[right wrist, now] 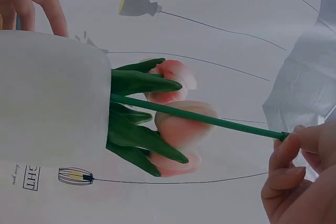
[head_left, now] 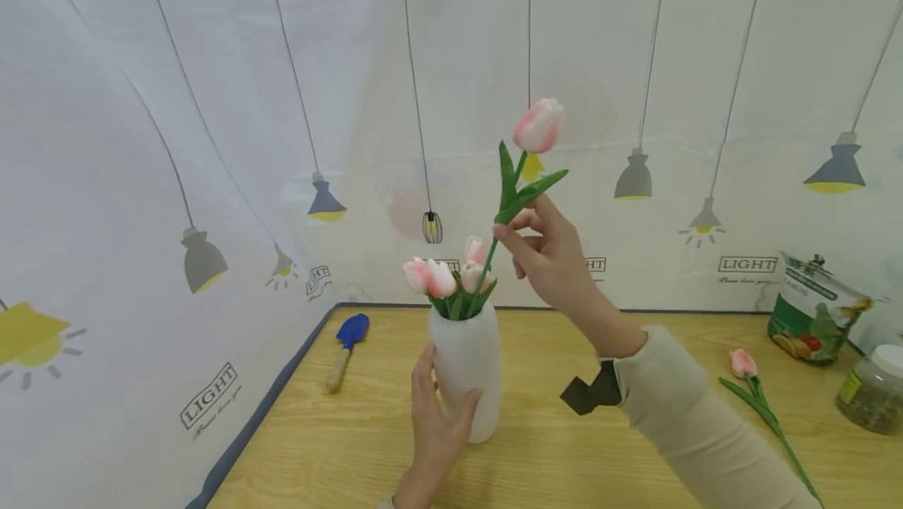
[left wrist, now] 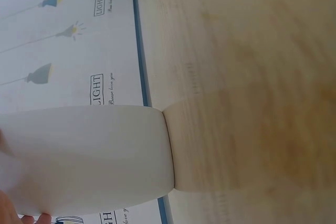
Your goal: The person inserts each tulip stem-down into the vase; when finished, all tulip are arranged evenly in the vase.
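A white vase (head_left: pixel 466 376) stands upright on the wooden table, holding several pink-and-white tulips (head_left: pixel 440 279) with green leaves. The left hand (head_left: pixel 440 430) grips the vase's lower body, thumb at the front and fingers on its left side. Above and to the right of the vase, the right hand (head_left: pixel 553 258) pinches the stem of another tulip (head_left: pixel 539 126) just below its leaves. In the right wrist view, that tulip's green stem (right wrist: pixel 210 119) slants into the vase's mouth among the other flowers; its lower end is hidden inside.
A blue toy shovel (head_left: pixel 349 340) lies left of the vase. At the right, one more tulip (head_left: pixel 744 365) lies on the table (head_left: pixel 550 446), near a green-and-white bag (head_left: pixel 811 309) and a lidded jar (head_left: pixel 873 391). A lamp-patterned sheet hangs behind and on the left.
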The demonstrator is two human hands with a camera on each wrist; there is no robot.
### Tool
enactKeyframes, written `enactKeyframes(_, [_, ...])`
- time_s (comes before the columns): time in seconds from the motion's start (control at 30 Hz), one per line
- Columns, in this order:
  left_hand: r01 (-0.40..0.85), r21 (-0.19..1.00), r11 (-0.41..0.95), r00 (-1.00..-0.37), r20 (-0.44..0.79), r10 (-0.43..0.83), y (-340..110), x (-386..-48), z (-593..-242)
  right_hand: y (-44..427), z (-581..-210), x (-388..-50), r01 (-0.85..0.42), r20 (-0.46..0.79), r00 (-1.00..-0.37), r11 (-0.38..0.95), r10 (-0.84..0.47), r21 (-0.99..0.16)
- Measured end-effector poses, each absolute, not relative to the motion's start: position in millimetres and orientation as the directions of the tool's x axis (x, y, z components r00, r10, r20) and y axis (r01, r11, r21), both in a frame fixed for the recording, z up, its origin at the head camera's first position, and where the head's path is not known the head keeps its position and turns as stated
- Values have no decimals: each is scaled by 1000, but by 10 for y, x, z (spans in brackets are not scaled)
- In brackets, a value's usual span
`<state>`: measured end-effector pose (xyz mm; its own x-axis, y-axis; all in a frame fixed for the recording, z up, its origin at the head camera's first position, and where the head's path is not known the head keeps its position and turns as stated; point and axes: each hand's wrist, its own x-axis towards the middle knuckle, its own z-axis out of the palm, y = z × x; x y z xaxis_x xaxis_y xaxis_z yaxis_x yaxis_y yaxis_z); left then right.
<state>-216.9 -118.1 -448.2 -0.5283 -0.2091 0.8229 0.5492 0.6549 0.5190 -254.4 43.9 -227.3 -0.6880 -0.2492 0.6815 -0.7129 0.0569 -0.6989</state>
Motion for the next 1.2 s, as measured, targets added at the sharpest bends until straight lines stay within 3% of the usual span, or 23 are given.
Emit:
enactKeyframes(0.2, [537, 556, 635, -565, 796, -220, -1169, -2151, -4454, 421, -2262, -2506, -775, 746, -624, 69, -233, -628])
enactKeyframes(0.3, [538, 539, 648, -551, 807, -214, -1175, -2146, -4455, 407, -2221, -2478, -804, 776, -591, 76, -222, -590])
enactKeyframes(0.53, [545, 522, 655, -530, 821, -213, -1181, -2143, -4448, 316, -2318, -2460, -812, 755, -580, 143, -307, -565])
enactKeyframes(0.77, [556, 498, 665, -513, 835, -196, -1174, -2152, -4472, 329, -2211, -2412, -857, 828, -513, 189, -225, -479])
enactKeyframes(0.87, [561, 492, 666, -508, 840, -192, -1176, -2155, -4471, 316, -2159, -2403, -851, 826, -523, 183, -212, -492])
enactKeyframes(1.07, [560, 490, 668, -506, 841, -192, -1169, -2143, -4461, 235, -2264, -2422, -798, 733, -603, 215, -315, -563])
enactKeyframes(1.2, [556, 501, 663, -514, 834, -200, -1174, -2135, -4448, 211, -2316, -2424, -800, 741, -600, 243, -300, -549])
